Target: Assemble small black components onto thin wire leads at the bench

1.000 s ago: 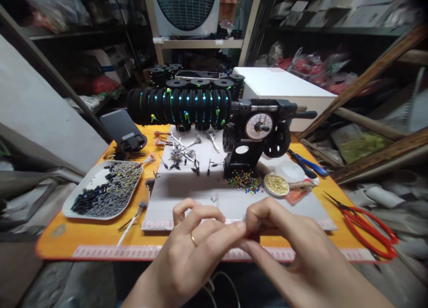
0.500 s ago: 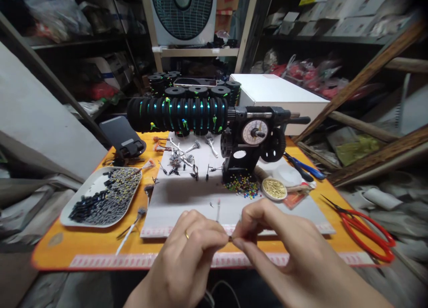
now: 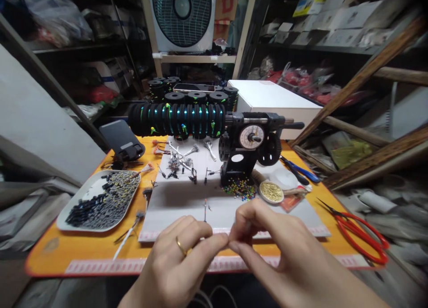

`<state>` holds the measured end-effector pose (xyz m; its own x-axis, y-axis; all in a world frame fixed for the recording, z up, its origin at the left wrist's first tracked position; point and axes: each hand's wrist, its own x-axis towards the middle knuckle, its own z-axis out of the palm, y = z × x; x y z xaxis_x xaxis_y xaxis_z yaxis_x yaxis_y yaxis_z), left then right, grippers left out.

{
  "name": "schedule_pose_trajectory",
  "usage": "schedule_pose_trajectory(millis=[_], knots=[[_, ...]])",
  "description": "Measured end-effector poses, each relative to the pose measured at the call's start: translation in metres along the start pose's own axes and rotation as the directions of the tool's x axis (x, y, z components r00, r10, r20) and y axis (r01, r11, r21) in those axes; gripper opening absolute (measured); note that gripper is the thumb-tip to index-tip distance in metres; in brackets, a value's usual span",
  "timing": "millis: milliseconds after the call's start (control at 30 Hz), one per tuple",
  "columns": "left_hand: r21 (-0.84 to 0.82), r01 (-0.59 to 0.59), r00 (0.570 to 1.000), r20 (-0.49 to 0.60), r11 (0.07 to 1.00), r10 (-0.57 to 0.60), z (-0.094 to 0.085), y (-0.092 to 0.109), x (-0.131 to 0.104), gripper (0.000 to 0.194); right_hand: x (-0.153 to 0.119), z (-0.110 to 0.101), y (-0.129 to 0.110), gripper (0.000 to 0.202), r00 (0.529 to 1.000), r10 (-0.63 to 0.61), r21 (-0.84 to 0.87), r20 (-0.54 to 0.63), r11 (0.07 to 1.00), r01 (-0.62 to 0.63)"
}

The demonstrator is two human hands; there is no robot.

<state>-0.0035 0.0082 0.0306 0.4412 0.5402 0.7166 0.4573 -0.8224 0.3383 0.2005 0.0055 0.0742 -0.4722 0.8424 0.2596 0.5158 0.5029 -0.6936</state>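
My left hand (image 3: 182, 259), with a gold ring, is closed in a pinch above the table's front edge. From behind its fingers rises a thin dark stem with an orange-red tip (image 3: 205, 207), gripped in that hand. The thumb and index finger of my right hand (image 3: 267, 241) are pressed together, touching the left fingertips. Whatever lies between the right fingertips is too small or hidden to make out. Beyond the hands, a tiny grey piece (image 3: 210, 207) lies on the white board (image 3: 167, 223).
A black winder (image 3: 239, 156) carries a row of black spools (image 3: 177, 121). Around it are colored beads (image 3: 240, 187), a dish of gold bits (image 3: 271, 191) and blue-handled pliers (image 3: 302, 169). Red scissors (image 3: 361, 236) lie right; a white tray (image 3: 95, 183) of small grey and black parts stands left.
The red-tipped stem has shifted left with my left hand, and its fingers have changed their hold. A small dark piece seen between the fingertips is now hidden. The camera view has tilted slightly.
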Motion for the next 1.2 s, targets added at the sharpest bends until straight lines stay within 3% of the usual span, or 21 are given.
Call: schedule_pose_trajectory(millis=[100, 233, 333, 433, 533, 600, 700, 800, 833, 900, 967, 1033, 1200], knots=[[-0.080, 0.107, 0.994, -0.020, 0.991, -0.109, 0.003, 0.003, -0.001, 0.019, 0.000, 0.003, 0.001, 0.017, 1.000, 0.022, 0.050, 0.001, 0.999, -0.022], [-0.309, 0.306, 0.950, 0.041, 0.900, -0.309, 0.007, 0.010, -0.007, 0.017, -0.004, 0.009, 0.003, 0.017, 0.999, 0.040, 0.123, -0.011, 0.992, -0.038], [-0.328, 0.382, 0.923, 0.094, 0.864, -0.372, 0.005, 0.011, -0.011, 0.017, -0.006, 0.014, 0.004, 0.018, 0.999, 0.043, 0.160, -0.026, 0.986, -0.038], [-0.248, 0.380, 0.925, 0.122, 0.891, -0.361, 0.003, 0.010, -0.014, 0.019, -0.007, 0.024, 0.007, 0.023, 0.986, 0.097, 0.321, -0.138, 0.946, -0.048], [-0.248, 0.396, 0.916, 0.031, 0.884, -0.401, 0.005, 0.012, -0.016, 0.019, -0.008, 0.037, 0.009, 0.030, 0.945, 0.191, 0.577, -0.265, 0.817, -0.003], [-0.280, 0.425, 0.891, -0.038, 0.861, -0.452, 0.009, 0.016, -0.016, 0.018, -0.009, 0.044, 0.011, 0.033, 0.916, 0.200, 0.627, -0.347, 0.776, 0.067], [-0.314, 0.456, 0.861, -0.079, 0.833, -0.502, 0.013, 0.019, -0.016, 0.017, -0.011, 0.047, 0.016, 0.043, 0.895, 0.029, 0.429, -0.445, 0.884, 0.184], [-0.331, 0.476, 0.849, -0.070, 0.815, -0.524, 0.014, 0.020, -0.018, 0.017, -0.013, 0.041, 0.020, 0.044, 0.914, -0.240, 0.066, -0.328, 0.959, 0.275], [-0.334, 0.476, 0.850, -0.062, 0.813, -0.523, 0.014, 0.020, -0.019, 0.017, -0.013, 0.039, 0.022, 0.038, 0.905, -0.314, -0.058, -0.286, 0.949, 0.311], [-0.343, 0.477, 0.853, -0.041, 0.809, -0.520, 0.014, 0.019, -0.021, 0.019, -0.013, 0.037, 0.025, 0.024, 0.843, -0.463, -0.285, -0.274, 0.876, 0.389], [-0.348, 0.484, 0.853, -0.017, 0.803, -0.522, 0.012, 0.018, -0.022, 0.020, -0.015, 0.034, 0.028, 0.025, 0.782, -0.564, -0.436, -0.263, 0.793, 0.425], [-0.345, 0.499, 0.847, 0.001, 0.795, -0.531, 0.010, 0.018, -0.023, 0.020, -0.019, 0.030, 0.032, 0.023, 0.789, -0.578, -0.492, -0.207, 0.759, 0.426], [-0.312, 0.486, 0.866, 0.049, 0.816, -0.497, 0.005, 0.013, -0.021, 0.020, -0.031, 0.022, 0.043, 0.017, 0.897, -0.431, -0.435, -0.104, 0.830, 0.348]])
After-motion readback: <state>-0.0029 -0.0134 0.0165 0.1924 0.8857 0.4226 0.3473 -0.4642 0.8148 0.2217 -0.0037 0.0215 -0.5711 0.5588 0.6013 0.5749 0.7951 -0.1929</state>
